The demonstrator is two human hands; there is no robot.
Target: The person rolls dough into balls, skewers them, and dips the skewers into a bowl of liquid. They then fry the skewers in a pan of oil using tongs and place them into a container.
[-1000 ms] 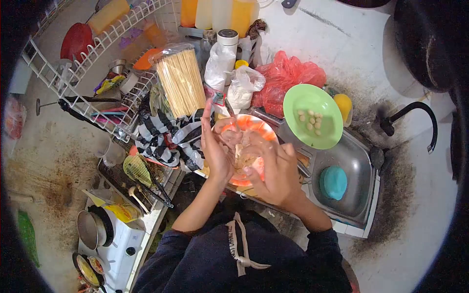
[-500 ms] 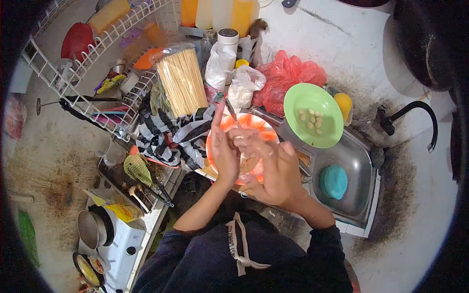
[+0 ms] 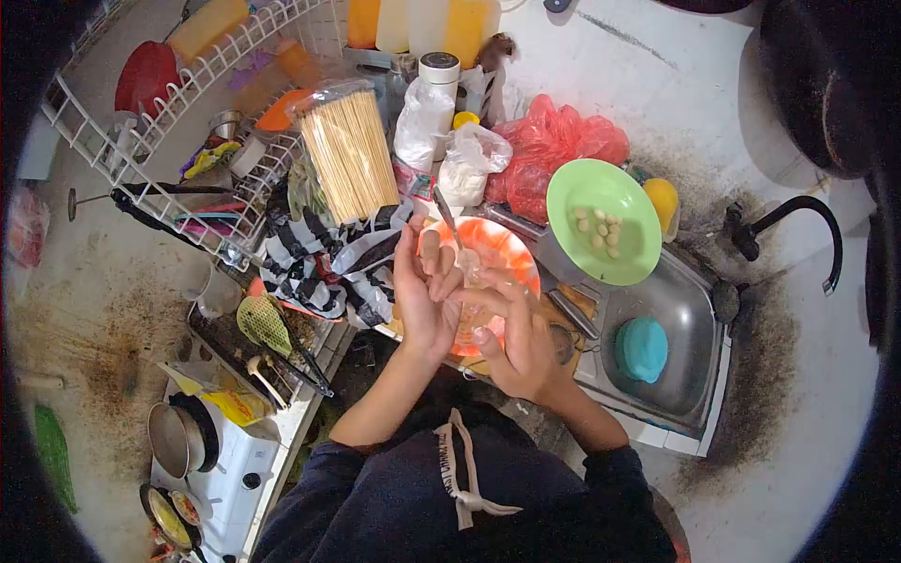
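My left hand (image 3: pixel 427 298) is palm up over the near left side of an orange and white bowl (image 3: pixel 511 246), its fingers loosely bent. My right hand (image 3: pixel 518 340) reaches across, fingers outstretched, with the fingertips at the left hand's fingers and palm. No separate piece can be made out between them. A metal spoon (image 3: pixel 443 205) leans in the bowl, whose contents are mostly hidden by the hands. To the right, a light green plate (image 3: pixel 572 192) carries several small pale dough-like balls (image 3: pixel 601 228).
A steel sink (image 3: pixel 680 375) with a turquoise bowl (image 3: pixel 642 349) lies right, under a black faucet (image 3: pixel 798 208). Behind are bagged skewers (image 3: pixel 349 155), a bag of white powder (image 3: pixel 465 178) and a red plastic bag (image 3: pixel 554 141). A stove (image 3: pixel 230 469) is lower left.
The right hand has shifted slightly down and its fingers have straightened. My left fingers have bent inward. More of the bowl and the board beside it shows.
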